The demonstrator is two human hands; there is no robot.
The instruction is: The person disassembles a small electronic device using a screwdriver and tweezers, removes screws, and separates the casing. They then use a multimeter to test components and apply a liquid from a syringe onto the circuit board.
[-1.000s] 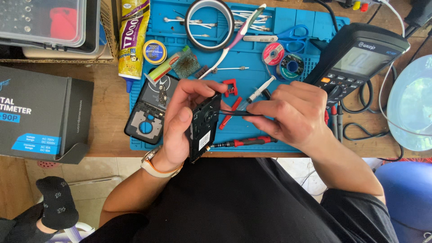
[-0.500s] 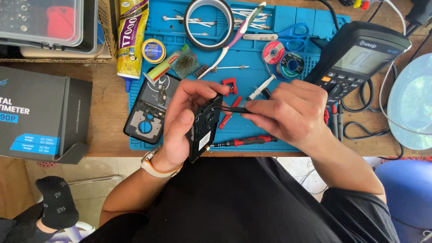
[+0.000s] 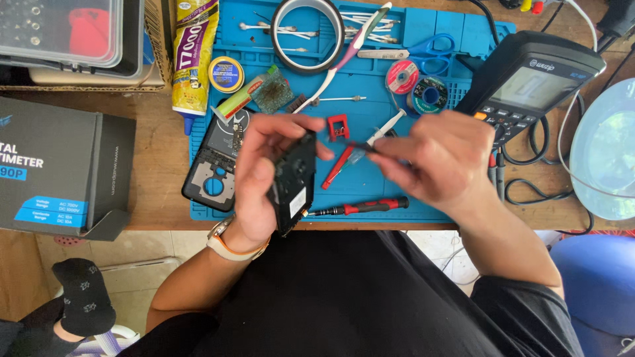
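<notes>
My left hand (image 3: 259, 173) grips a black phone body (image 3: 293, 182), held on edge over the front of the blue work mat (image 3: 370, 119). My right hand (image 3: 442, 156) pinches thin black tweezers (image 3: 362, 147), their tips pointing left, a short way off the phone's upper edge. Under the hands lie a red-handled screwdriver (image 3: 360, 207), a red pry tool (image 3: 338, 166) and a small red clip (image 3: 338, 125). A phone back cover (image 3: 217, 164) with a round camera hole rests on the mat left of my left hand.
On the mat: a tape ring (image 3: 307, 34), cotton swabs, blue scissors (image 3: 423, 50), solder wick spools (image 3: 418, 84), a round tin (image 3: 226, 73). A glue tube (image 3: 190, 53) and black box (image 3: 59, 168) sit left; a black multimeter (image 3: 529, 79) and a pale dish (image 3: 605, 149) right.
My right hand has drawn the tweezers back to the right, away from the phone body. My left hand has tilted the phone slightly and kept hold of it.
</notes>
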